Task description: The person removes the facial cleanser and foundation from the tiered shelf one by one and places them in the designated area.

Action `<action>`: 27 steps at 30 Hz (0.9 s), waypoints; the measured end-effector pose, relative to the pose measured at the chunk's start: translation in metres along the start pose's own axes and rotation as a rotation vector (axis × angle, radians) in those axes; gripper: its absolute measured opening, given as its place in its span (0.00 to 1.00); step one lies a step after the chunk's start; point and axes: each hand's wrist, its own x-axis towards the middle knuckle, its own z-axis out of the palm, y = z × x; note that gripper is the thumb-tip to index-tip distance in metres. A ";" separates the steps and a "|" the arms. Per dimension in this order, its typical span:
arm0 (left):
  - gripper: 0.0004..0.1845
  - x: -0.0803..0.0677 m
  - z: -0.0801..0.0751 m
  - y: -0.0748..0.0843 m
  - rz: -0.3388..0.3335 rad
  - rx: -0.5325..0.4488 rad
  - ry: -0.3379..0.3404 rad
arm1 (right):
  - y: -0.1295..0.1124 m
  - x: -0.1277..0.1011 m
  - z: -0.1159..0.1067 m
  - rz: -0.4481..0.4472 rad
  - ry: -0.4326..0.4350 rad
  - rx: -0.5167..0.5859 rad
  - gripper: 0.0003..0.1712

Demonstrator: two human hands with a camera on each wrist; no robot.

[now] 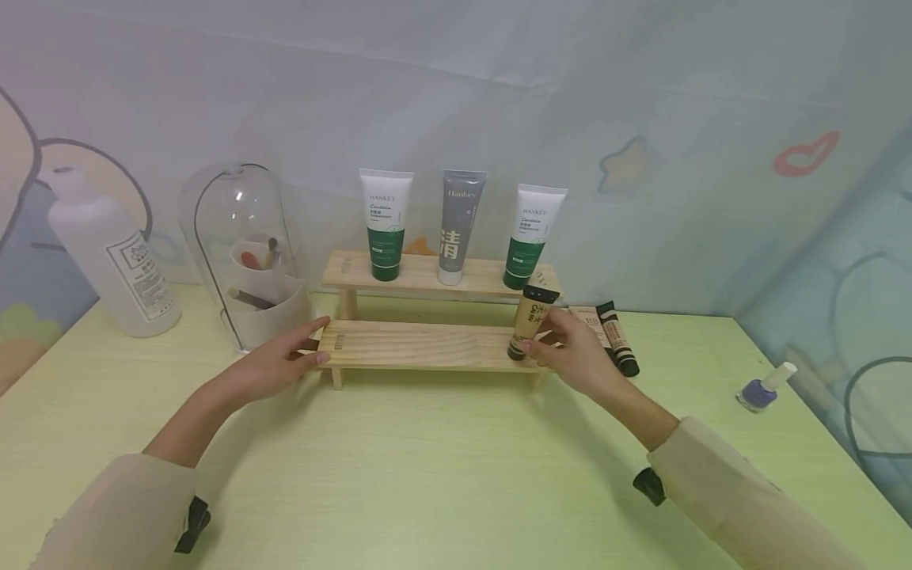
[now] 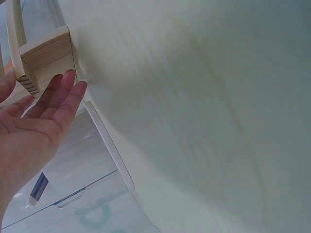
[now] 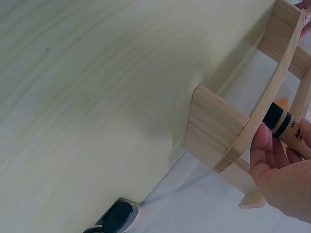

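Gripping a tan tube point(image 1: 530, 321) upright on the wooden rack's point(image 1: 420, 347) lower step, right hand point(image 1: 573, 352); left hand point(image 1: 274, 364) relaxed, fingers touching rack end.

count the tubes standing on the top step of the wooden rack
3. A white and green tube at the left end, a grey tube in the middle, another white and green one at the right end. None look hidden.

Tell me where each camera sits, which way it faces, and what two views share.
Head: worn high, looking forward and down at the two-step pale wooden rack; both forearms show.
Left wrist: beside the open left hand, facing the rack's end.
Right wrist: behind the right hand gripping the tan black-capped tube.
All share the rack.
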 end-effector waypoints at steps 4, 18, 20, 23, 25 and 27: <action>0.33 -0.001 0.000 0.001 -0.007 -0.011 -0.001 | 0.000 -0.001 0.000 0.010 -0.004 -0.006 0.20; 0.33 -0.003 -0.001 0.002 -0.023 -0.004 -0.002 | 0.004 -0.006 -0.009 0.005 -0.011 0.015 0.23; 0.33 -0.003 -0.001 0.002 -0.025 -0.006 -0.004 | 0.005 -0.008 -0.011 0.006 -0.011 0.011 0.23; 0.33 -0.003 -0.001 0.002 -0.023 -0.008 -0.003 | 0.007 -0.012 -0.016 0.017 -0.015 0.015 0.22; 0.33 -0.003 -0.001 0.002 -0.023 -0.010 -0.002 | 0.008 -0.014 -0.019 0.024 -0.014 0.011 0.21; 0.33 -0.003 0.000 0.002 -0.025 -0.014 -0.002 | 0.010 -0.017 -0.024 0.026 -0.013 0.009 0.20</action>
